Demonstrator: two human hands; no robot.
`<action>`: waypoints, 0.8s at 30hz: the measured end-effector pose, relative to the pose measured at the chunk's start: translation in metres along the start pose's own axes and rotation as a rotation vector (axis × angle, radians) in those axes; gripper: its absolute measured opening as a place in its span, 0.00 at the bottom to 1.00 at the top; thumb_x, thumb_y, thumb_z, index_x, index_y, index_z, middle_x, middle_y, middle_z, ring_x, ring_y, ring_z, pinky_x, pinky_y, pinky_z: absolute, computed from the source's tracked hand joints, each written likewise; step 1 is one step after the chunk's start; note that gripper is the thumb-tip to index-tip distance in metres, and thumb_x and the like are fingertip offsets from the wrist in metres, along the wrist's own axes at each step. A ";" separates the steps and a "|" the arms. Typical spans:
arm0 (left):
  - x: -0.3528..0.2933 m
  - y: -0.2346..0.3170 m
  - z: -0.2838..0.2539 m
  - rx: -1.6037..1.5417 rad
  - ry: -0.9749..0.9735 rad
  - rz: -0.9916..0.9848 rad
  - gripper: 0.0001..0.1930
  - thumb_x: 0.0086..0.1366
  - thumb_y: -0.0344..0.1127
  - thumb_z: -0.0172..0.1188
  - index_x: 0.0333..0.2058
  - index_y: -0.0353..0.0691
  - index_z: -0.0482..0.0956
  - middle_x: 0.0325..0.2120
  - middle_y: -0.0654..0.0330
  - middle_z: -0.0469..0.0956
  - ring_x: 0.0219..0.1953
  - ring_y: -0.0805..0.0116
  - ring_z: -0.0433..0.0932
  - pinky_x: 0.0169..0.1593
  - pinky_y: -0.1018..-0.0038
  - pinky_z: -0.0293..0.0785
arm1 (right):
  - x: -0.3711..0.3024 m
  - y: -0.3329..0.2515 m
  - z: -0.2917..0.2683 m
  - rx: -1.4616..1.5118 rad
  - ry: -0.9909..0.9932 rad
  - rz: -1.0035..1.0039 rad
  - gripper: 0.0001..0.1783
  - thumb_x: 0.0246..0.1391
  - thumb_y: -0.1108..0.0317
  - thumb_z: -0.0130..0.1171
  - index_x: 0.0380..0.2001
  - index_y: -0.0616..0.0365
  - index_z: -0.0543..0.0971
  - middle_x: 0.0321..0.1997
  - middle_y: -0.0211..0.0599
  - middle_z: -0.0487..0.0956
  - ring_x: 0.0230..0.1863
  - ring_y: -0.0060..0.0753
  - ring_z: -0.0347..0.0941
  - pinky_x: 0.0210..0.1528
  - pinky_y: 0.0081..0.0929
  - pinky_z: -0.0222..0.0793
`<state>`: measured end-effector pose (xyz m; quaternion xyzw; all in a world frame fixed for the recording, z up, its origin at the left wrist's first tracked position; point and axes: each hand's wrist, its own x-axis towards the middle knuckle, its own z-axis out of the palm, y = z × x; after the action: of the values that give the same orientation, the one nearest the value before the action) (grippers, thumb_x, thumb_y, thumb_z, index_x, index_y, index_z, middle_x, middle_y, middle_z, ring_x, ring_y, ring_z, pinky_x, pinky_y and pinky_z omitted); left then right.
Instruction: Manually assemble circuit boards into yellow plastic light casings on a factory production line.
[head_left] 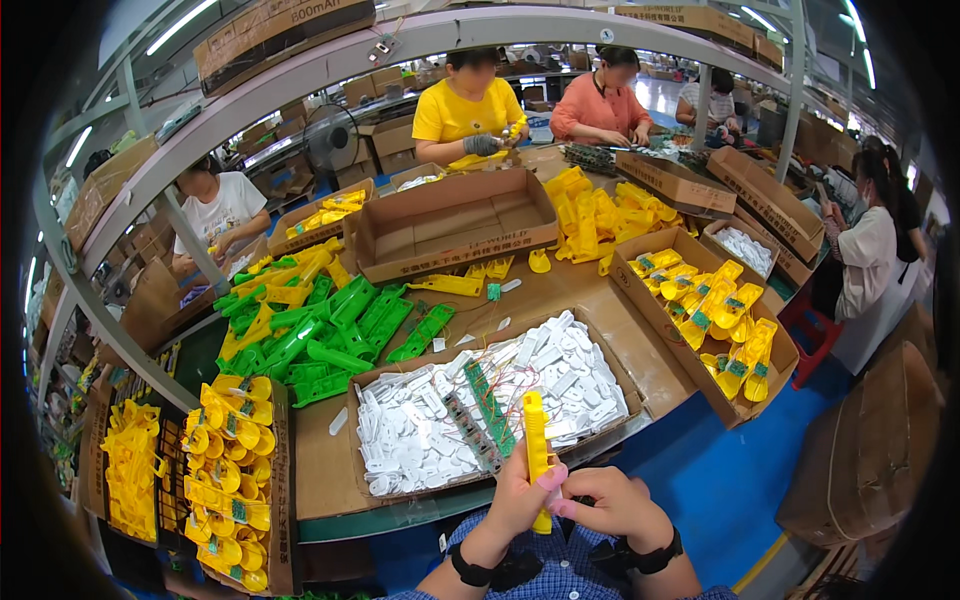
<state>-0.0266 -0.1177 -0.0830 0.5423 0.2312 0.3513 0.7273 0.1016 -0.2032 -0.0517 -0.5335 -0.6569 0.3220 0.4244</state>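
Observation:
My left hand (pixel 517 497) is closed round a long yellow plastic shell (pixel 536 432), held upright near my chest. My right hand (pixel 618 508) pinches at the lower part of the same shell, its thumb and fingertips pressed against it. Pink covers show on fingertips of my hands. Whether something small sits between those fingertips is hidden. Just beyond my hands stands a shallow cardboard box (pixel 420 490) full of small white plastic pieces (pixel 560 370). On top of those pieces lie green circuit board strips (pixel 487 403) with thin wires.
Green plastic shells (pixel 330 335) lie heaped left of the white pieces. A carton of yellow shells with boards (pixel 720 310) stands right, another yellow-filled carton (pixel 285 500) left. An empty carton (pixel 460 225) and loose yellow shells (pixel 590 215) lie farther back. Several people work beyond a metal frame (pixel 440 35).

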 end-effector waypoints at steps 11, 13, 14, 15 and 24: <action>-0.001 0.032 -0.025 -0.707 0.223 0.193 0.14 0.57 0.41 0.48 0.40 0.45 0.61 0.23 0.62 0.63 0.17 0.71 0.64 0.22 0.75 0.62 | 0.017 -0.018 -0.046 -0.047 0.346 0.221 0.15 0.50 0.59 0.54 0.19 0.60 0.71 0.13 0.33 0.65 0.17 0.20 0.59 0.20 0.22 0.57; -0.012 0.039 -0.038 -0.539 0.168 0.288 0.17 0.56 0.42 0.51 0.41 0.44 0.61 0.24 0.60 0.63 0.17 0.71 0.65 0.22 0.75 0.63 | 0.057 -0.019 -0.082 0.004 0.453 0.195 0.18 0.50 0.58 0.53 0.18 0.63 0.72 0.14 0.26 0.68 0.19 0.15 0.61 0.20 0.20 0.57; -0.017 0.043 -0.042 -0.492 0.164 0.281 0.20 0.54 0.43 0.53 0.42 0.42 0.61 0.25 0.58 0.64 0.17 0.70 0.65 0.23 0.76 0.63 | 0.076 -0.019 -0.102 0.037 0.404 0.261 0.19 0.50 0.57 0.53 0.19 0.63 0.72 0.15 0.25 0.69 0.21 0.14 0.63 0.21 0.19 0.57; -0.023 0.045 -0.050 -0.446 0.149 0.285 0.21 0.54 0.43 0.55 0.43 0.41 0.60 0.25 0.58 0.65 0.18 0.69 0.66 0.23 0.76 0.64 | 0.095 -0.006 -0.122 -0.031 0.310 0.241 0.19 0.50 0.55 0.53 0.19 0.61 0.73 0.15 0.26 0.69 0.21 0.14 0.63 0.22 0.18 0.57; -0.045 0.064 -0.089 -0.541 0.201 0.236 0.24 0.53 0.43 0.57 0.44 0.40 0.61 0.26 0.58 0.64 0.19 0.70 0.64 0.22 0.79 0.62 | 0.225 0.106 -0.173 -1.066 0.113 0.583 0.19 0.43 0.52 0.58 0.23 0.61 0.76 0.24 0.42 0.77 0.27 0.38 0.75 0.27 0.32 0.68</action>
<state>-0.1359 -0.0862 -0.0515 0.3148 0.1355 0.5340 0.7729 0.2871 0.0346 -0.0220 -0.8466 -0.5310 0.0233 0.0273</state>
